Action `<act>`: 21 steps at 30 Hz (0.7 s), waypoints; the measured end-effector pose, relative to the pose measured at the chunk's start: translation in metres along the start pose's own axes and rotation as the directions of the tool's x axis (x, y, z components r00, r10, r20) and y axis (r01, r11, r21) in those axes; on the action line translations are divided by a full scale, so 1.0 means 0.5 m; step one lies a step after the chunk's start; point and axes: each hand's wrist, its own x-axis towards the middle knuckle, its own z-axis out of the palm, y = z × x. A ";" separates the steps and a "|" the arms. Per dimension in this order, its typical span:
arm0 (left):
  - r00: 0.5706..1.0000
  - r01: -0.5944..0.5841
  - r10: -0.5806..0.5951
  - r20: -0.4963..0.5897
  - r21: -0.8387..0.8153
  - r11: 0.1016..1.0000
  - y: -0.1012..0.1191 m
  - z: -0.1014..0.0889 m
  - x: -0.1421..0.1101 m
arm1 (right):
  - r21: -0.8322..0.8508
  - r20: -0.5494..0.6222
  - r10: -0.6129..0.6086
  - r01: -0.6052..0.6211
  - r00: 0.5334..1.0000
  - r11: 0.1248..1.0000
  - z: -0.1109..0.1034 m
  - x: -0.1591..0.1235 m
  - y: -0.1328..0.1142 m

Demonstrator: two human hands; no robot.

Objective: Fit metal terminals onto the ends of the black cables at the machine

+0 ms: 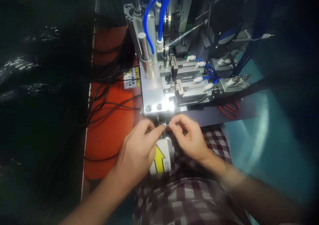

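Thin coloured wires [166,125], with green and red showing, lie between my fingertips just in front of the machine's metal plate [152,94]. My left hand [137,145] is closed, its thumb and forefinger pinching the wire end from the left. From the right, my right hand [190,138] pinches the green wire between thumb and forefinger. What exactly sits under the fingertips is too small to make out. A black cable [101,160] runs across the orange surface and disappears under my left hand. Below the fingers is a rounded part with a yellow arrow label [159,158].
Pneumatic cylinders [191,95] with blue air hoses [161,16] rise beyond my hands. Many black cables [107,74] spread over the orange surface [107,138] at left. Red-handled scissors or pliers [230,111] lie at right. A checked garment [181,201] covers my lap.
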 end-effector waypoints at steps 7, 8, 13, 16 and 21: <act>1.000 -0.031 0.031 0.003 0.026 0.999 0.001 -0.001 0.001 | 0.158 0.118 0.284 -0.301 0.951 0.941 -0.002 0.007 -0.026; 0.999 -0.037 0.037 0.008 0.036 0.999 0.002 -0.001 0.002 | 0.125 0.106 0.285 -0.297 0.953 0.947 -0.003 0.007 -0.030; 0.998 -0.058 0.057 0.014 0.076 0.995 0.005 -0.004 0.006 | -0.118 0.012 0.173 -0.170 0.985 0.978 -0.004 0.007 -0.047; 0.998 -0.058 0.056 0.021 0.088 0.994 0.007 -0.004 0.007 | 0.043 0.094 0.315 -0.320 0.944 0.947 -0.005 0.014 -0.050; 0.999 -0.042 0.040 0.029 0.063 0.997 0.006 -0.002 0.006 | 0.241 0.211 0.413 -0.456 0.886 0.857 -0.011 0.016 -0.040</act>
